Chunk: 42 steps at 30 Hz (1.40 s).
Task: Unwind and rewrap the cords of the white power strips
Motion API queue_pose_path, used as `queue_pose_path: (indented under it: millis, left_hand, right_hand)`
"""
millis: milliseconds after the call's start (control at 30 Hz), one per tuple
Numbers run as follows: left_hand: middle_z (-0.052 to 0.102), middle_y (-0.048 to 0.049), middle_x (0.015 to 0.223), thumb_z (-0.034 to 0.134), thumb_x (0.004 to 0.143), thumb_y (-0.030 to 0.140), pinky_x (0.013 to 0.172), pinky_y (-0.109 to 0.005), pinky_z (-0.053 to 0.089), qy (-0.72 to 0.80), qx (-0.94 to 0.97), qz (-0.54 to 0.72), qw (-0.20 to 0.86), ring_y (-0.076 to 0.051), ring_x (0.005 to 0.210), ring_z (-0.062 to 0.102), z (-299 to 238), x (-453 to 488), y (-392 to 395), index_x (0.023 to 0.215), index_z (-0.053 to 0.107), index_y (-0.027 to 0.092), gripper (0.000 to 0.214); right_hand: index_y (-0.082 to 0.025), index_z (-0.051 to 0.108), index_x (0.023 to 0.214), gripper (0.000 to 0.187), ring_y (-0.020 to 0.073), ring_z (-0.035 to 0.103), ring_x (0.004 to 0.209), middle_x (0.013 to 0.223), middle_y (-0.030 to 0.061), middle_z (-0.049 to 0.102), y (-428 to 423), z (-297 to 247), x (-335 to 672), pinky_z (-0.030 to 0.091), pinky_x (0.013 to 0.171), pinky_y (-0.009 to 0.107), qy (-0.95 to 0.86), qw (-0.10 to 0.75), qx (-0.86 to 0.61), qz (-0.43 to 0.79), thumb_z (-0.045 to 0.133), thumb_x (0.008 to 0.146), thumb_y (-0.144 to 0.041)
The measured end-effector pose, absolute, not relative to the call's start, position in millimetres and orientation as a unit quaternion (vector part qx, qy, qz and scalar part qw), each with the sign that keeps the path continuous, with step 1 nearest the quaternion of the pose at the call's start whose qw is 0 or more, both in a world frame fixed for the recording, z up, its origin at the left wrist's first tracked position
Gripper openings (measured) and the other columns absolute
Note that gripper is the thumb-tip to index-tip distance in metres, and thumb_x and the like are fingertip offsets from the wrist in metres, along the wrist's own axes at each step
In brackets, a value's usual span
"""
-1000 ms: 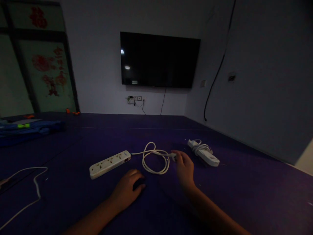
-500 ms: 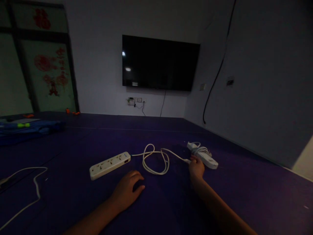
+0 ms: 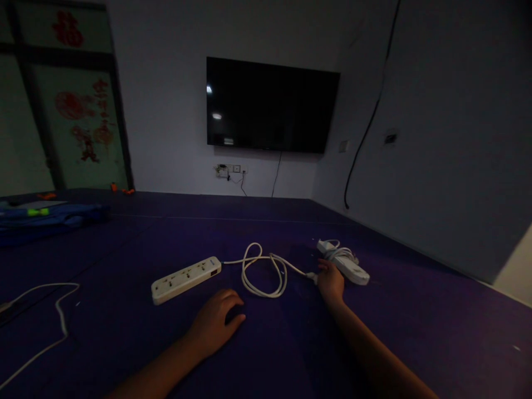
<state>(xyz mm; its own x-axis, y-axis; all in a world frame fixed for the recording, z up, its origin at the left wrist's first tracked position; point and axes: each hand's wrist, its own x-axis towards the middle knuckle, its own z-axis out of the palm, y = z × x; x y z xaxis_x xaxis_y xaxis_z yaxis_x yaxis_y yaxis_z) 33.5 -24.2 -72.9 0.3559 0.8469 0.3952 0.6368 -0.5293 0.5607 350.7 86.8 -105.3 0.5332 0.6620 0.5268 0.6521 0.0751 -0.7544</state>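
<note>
One sign legible: a large red character 福 on the upper pane of the door, far beyond and to the left of the fingers of the left hand. Beneath, on the lower pane, same direction from those fingers: a vertical column of red characters (strokes run together, too blurred to read). Nearer: the white power strip, just beyond and left of those fingers, bears a small blue mark toward its cable end, too small to make out.

Extends both forearms from the bottom edge, with left hand loosely curved at lower center, right hand farther right.
</note>
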Motion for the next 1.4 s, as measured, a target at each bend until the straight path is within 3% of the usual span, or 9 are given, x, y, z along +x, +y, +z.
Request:
queue_pose_path:
  millis: [200, 367, 500, 633, 833, 1000, 1267, 1400]
  left_hand:
    - [0.064, -0.0065, 0.100, 0.058, 0.075, 0.021, 0.089, -0.035, 0.044, 0.466, 0.811, 0.316, 0.159, -0.020, 0.097, 0.057, -74, 33, -23, 0.091, 0.065, 0.020, 0.018]
    - [0.064, -0.0053, 0.099, 0.058, 0.075, 0.020, 0.089, -0.033, 0.043, 0.464, 0.813, 0.313, 0.157, -0.019, 0.097, 0.057, -73, 33, -23, 0.092, 0.064, 0.020, 0.018]
    - [0.063, -0.0061, 0.099, 0.058, 0.076, 0.021, 0.089, -0.033, 0.043, 0.474, 0.816, 0.293, 0.153, -0.020, 0.098, 0.056, -71, 34, -24, 0.092, 0.064, 0.019, 0.018]
    - [0.063, -0.0065, 0.097, 0.058, 0.076, 0.021, 0.088, -0.033, 0.043, 0.478, 0.819, 0.279, 0.154, -0.020, 0.096, 0.057, -70, 34, -22, 0.092, 0.065, 0.019, 0.018]
    - [0.063, -0.0056, 0.099, 0.059, 0.075, 0.019, 0.088, -0.032, 0.043, 0.468, 0.815, 0.306, 0.153, -0.019, 0.097, 0.057, -75, 33, -21, 0.091, 0.064, 0.019, 0.017]
    - [0.064, -0.0059, 0.099, 0.059, 0.076, 0.020, 0.089, -0.033, 0.044, 0.457, 0.817, 0.319, 0.151, -0.019, 0.097, 0.057, -78, 32, -20, 0.092, 0.064, 0.019, 0.017]
    - [0.064, -0.0057, 0.099, 0.059, 0.075, 0.020, 0.088, -0.034, 0.044, 0.460, 0.814, 0.321, 0.149, -0.020, 0.096, 0.058, -76, 33, -22, 0.091, 0.065, 0.020, 0.017]
    - [0.064, -0.0058, 0.099, 0.059, 0.075, 0.019, 0.088, -0.033, 0.044, 0.465, 0.813, 0.317, 0.152, -0.019, 0.096, 0.058, -75, 34, -22, 0.091, 0.065, 0.020, 0.017]
  right_hand:
    - [-0.013, 0.066, 0.099, 0.037, 0.0248, 0.060, 0.085, 0.089, 0.0113, 0.068, 80, -92, 339, 0.042, 0.076, 0.035, -0.523, 0.517, -0.675, -0.068, 0.037, 0.076, -0.018]
    - [-0.015, 0.063, 0.101, 0.033, 0.0225, 0.058, 0.089, 0.094, 0.0105, 0.067, 59, -72, 304, 0.040, 0.081, 0.035, -0.653, 0.450, -0.585, -0.167, 0.035, 0.089, -0.026]
    - [-0.018, 0.065, 0.088, 0.032, 0.0198, 0.059, 0.086, 0.089, 0.0082, 0.068, 34, -64, 270, 0.039, 0.081, 0.033, -0.782, 0.350, -0.491, -0.160, 0.035, 0.092, -0.027]
    - [-0.023, 0.063, 0.103, 0.024, 0.0204, 0.059, 0.094, 0.102, 0.0065, 0.067, 15, -66, 245, 0.041, 0.083, 0.034, -0.849, 0.258, -0.448, -0.112, 0.044, 0.090, -0.030]
    - [-0.025, 0.053, 0.122, 0.036, 0.0241, 0.048, 0.116, 0.126, 0.0083, 0.055, 16, -76, 240, 0.035, 0.096, 0.041, -0.829, 0.224, -0.506, -0.078, 0.042, 0.089, -0.034]
    - [-0.022, 0.044, 0.132, 0.064, 0.0322, 0.039, 0.125, 0.138, 0.0159, 0.042, 25, -77, 252, 0.021, 0.102, 0.052, -0.762, 0.196, -0.611, -0.086, 0.044, 0.080, -0.061]
    - [-0.022, 0.038, 0.135, 0.078, 0.0319, 0.046, 0.119, 0.137, 0.0191, 0.041, 24, -75, 249, 0.011, 0.104, 0.054, -0.750, 0.151, -0.643, -0.042, 0.042, 0.074, -0.070]
    - [-0.021, 0.042, 0.133, 0.074, 0.0343, 0.045, 0.119, 0.125, 0.0181, 0.053, 24, -72, 251, 0.006, 0.103, 0.059, -0.742, 0.139, -0.655, -0.050, 0.041, 0.076, -0.068]
